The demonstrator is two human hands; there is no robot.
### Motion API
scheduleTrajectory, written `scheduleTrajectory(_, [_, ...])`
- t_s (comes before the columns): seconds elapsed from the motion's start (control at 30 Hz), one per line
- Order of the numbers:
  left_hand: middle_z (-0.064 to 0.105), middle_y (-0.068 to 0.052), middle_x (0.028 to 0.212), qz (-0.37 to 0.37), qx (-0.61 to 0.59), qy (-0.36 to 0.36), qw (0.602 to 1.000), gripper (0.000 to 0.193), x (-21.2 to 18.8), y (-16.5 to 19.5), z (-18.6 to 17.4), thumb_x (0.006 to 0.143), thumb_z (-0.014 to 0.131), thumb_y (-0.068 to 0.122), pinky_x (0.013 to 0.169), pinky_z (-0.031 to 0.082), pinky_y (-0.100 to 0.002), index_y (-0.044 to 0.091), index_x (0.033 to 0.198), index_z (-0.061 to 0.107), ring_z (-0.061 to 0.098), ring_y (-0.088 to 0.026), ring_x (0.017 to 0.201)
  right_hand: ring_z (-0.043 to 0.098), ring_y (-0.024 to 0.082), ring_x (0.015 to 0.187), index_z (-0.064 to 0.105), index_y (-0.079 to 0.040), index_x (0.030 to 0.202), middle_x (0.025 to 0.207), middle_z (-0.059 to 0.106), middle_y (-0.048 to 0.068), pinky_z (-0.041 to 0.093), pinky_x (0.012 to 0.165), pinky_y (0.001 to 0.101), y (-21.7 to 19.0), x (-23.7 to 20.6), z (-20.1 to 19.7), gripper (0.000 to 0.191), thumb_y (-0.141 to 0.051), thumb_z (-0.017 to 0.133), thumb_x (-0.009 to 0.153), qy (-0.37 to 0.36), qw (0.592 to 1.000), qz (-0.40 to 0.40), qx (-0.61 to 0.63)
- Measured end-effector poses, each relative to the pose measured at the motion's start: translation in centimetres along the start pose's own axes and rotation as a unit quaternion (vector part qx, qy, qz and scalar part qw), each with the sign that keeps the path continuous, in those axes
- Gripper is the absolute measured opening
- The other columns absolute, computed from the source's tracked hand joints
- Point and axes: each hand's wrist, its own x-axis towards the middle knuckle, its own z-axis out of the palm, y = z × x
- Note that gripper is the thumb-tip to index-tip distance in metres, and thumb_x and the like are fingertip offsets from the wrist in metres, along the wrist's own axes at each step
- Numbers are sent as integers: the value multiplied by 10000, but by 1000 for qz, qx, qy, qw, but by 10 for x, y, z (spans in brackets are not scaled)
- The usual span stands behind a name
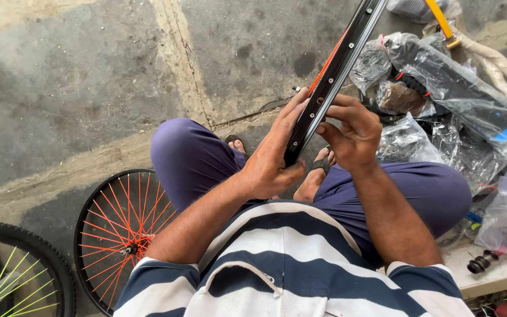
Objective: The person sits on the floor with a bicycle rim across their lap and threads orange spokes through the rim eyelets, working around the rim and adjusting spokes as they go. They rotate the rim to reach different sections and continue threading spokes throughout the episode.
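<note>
nearest to the camera is the striped shirt [289,264] and the purple trousers [195,158] of the seated person. just above the knees, the left hand [274,158] is closed around the lower end of a black bicycle wheel rim [330,76], thumb side below, fingers laid along its inner face. the right hand [353,132] is not clenched; its fingertips [324,120] pinch at one spoke hole of the rim, and i cannot tell if a small nipple is between them. the rim stands tilted, going up and away to the top edge. to do this well, i think the left hand must keep the rim steady while the right works on one hole only. on the floor at left lies a wheel with orange spokes [121,229], further left a wheel with green spokes [7,276]. far right are plastic bags [441,76].
</note>
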Motion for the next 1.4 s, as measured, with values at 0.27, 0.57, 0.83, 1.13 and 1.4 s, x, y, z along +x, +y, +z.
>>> scheduleTrajectory(0.27, [104,-265,1741,-63,17,26,998,1049,-1,3,-4,769,636,-50,1354,226,-465,36,1665,98,135,-409,1661,730,276,1070,677,80,1228,1157,730,192,585,979,372,24,20,6,283,-148,612,1074,5,918,170,358])
scheduleTrajectory(0.57, [256,-258,1682,-56,-13,64,996,1045,-5,-3,1,819,713,29,1321,278,-438,14,1655,86,292,-393,1602,692,297,1203,656,-65,1328,1369,659,267,559,1062,431,9,13,8,318,-21,730,1022,-31,960,85,266])
scheduleTrajectory(0.83, [264,-268,1684,-36,-5,72,997,1033,-5,-7,-4,834,704,6,1332,272,-439,17,1662,85,291,-399,1614,701,341,1207,684,-44,1282,1230,704,260,583,1083,428,15,34,-17,300,-99,699,987,-97,921,169,336])
scheduleTrajectory(1.13, [228,-281,1672,-45,9,60,997,1119,-7,-11,-5,776,725,47,1335,233,-455,6,1645,21,258,-434,1604,670,124,765,630,-54,1169,1050,719,83,637,780,309,31,17,50,264,-15,773,949,146,987,45,44])
scheduleTrajectory(1.4, [247,-212,1687,-56,-64,55,995,1113,-8,-13,-3,825,679,-21,1342,316,-469,49,1690,-16,359,-378,1590,708,138,976,610,29,1271,1077,723,79,587,880,264,-5,35,-3,453,-64,785,864,-69,925,289,236])
